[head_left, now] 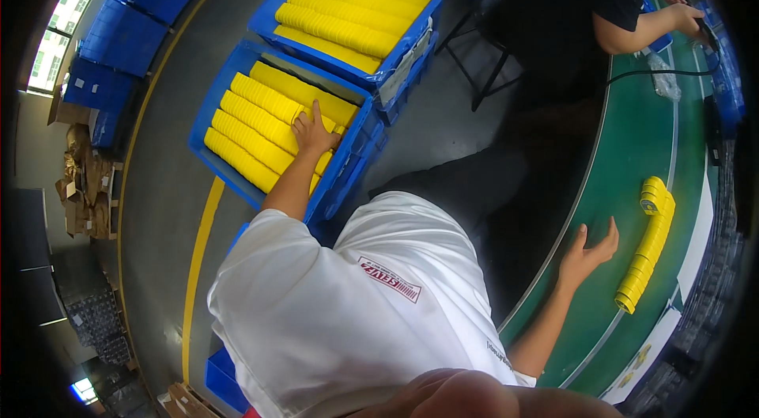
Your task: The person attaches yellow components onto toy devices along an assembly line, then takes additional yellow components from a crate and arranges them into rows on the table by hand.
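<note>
My left hand (pixel 314 133) reaches into a blue crate (pixel 207 116) on my left. Its fingers and thumb are around some yellow round-edged pieces (pixel 330 117) near the right end of the packed rows; their exact grip is partly hidden. Over the green work surface (pixel 632 133) on my right, my right hand (pixel 589 253) is open with its fingers apart and holds nothing. Just beyond it lies a line of similar yellow pieces (pixel 647 256), side by side. One piece at the far end is turned and shows a round face with a dark and pale mark.
A second blue crate (pixel 269 16), full of yellow rows, stands behind the first. A black stool (pixel 482 62) and a person (pixel 569 7) in dark clothes are farther ahead. A black cable (pixel 660 72) crosses the work surface. Blue crates (pixel 118 38) line the far left.
</note>
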The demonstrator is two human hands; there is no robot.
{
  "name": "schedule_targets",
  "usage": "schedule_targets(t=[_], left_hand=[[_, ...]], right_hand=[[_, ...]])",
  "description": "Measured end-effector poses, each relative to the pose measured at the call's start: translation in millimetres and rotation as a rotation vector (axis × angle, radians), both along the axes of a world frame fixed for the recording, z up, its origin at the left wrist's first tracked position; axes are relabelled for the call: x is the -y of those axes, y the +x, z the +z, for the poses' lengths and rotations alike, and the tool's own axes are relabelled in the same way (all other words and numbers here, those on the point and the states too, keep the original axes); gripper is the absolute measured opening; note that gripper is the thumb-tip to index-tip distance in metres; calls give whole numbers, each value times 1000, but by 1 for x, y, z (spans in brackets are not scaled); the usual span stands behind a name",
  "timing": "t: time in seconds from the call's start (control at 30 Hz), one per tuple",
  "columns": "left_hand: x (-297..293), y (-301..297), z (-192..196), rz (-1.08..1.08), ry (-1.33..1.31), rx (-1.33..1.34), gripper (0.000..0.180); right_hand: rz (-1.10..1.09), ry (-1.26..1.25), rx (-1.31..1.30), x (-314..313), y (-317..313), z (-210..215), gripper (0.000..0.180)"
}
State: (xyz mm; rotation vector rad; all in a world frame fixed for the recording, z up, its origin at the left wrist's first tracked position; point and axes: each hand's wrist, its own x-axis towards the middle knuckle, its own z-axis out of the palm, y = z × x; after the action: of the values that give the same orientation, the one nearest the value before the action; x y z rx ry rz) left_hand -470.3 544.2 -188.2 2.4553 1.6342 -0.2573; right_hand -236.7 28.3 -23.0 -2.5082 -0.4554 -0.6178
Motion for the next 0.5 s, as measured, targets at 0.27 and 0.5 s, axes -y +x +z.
schedule_targets(t=[0.27, 0.5], left_hand=[[-48, -12, -49, -90, 28, 81, 117], [-43, -13, -35, -223, 32, -140, 105]], right_hand=[[-33, -4, -22, -1, -9, 7, 63], [-65, 97, -96, -17, -5, 9, 65]])
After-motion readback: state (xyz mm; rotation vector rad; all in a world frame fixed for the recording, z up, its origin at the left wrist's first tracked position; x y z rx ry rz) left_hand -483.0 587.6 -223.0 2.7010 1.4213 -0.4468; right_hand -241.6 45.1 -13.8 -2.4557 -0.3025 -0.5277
